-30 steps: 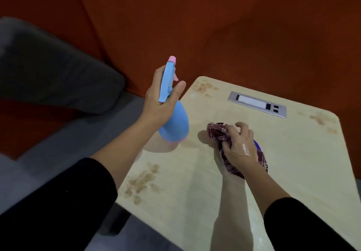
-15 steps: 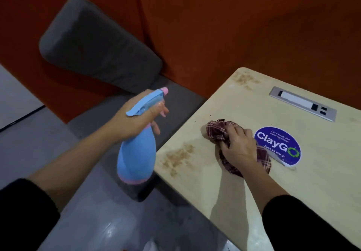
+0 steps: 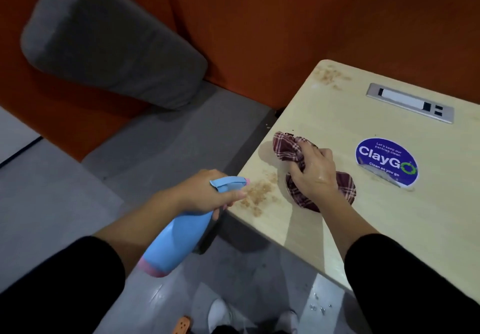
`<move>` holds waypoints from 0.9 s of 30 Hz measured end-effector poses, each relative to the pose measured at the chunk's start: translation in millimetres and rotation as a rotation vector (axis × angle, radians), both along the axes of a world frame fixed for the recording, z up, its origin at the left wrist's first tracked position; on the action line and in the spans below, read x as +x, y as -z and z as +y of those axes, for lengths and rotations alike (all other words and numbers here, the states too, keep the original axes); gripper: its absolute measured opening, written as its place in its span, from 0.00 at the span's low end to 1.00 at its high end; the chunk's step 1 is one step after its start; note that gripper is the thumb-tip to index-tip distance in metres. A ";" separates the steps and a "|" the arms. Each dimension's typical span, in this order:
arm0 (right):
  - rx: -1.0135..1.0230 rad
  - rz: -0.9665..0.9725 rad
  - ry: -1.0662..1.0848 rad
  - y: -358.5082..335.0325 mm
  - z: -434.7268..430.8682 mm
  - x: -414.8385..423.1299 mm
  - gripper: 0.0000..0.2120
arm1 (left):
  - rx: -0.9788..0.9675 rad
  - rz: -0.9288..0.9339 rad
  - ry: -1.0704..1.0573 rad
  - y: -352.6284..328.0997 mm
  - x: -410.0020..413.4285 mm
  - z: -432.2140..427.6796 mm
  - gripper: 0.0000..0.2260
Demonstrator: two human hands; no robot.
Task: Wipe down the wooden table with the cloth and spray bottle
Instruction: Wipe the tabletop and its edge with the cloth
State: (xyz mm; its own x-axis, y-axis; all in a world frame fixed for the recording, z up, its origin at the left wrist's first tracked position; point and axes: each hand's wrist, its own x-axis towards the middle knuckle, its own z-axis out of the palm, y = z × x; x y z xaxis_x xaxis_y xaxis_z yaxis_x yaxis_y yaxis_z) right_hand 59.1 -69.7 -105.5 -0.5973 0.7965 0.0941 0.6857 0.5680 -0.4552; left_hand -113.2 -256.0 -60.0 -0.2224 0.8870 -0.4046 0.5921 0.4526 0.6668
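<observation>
I'd say the wiping is only partly done. The pale wooden surface point(image 3: 389, 216) carries a brown crumbly smear point(image 3: 259, 196) at its left edge and a second smear point(image 3: 330, 75) at the far corner, neither wiped yet. The left hand point(image 3: 205, 193) grips the blue spray bottle point(image 3: 179, 240) by its neck just off that edge, nozzle aimed at the nearer mess. The right hand point(image 3: 314, 172) clutches the bunched checked cloth point(image 3: 288, 149), pressing it onto the surface just beside that mess. Orange padding point(image 3: 285, 8) backs the booth, with a grey cushion point(image 3: 109, 42), a round blue sticker point(image 3: 387, 162) and a metal socket panel point(image 3: 410, 102).
</observation>
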 end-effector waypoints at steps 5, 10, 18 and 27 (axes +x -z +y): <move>-0.039 0.022 0.033 1.1 -7.1 2.3 0.24 | -0.090 0.033 0.084 9.2 1.3 -11.7 0.23; -0.271 0.185 0.112 -3.8 0.5 6.6 0.20 | -0.076 0.038 0.098 9.2 -2.5 -16.0 0.19; -0.333 0.243 0.171 0.3 0.8 8.8 0.20 | -0.056 -0.006 0.085 2.3 4.9 -16.7 0.11; -0.332 0.227 0.176 -1.7 -7.2 12.3 0.20 | -0.008 -0.040 0.159 -4.4 18.5 -11.6 0.10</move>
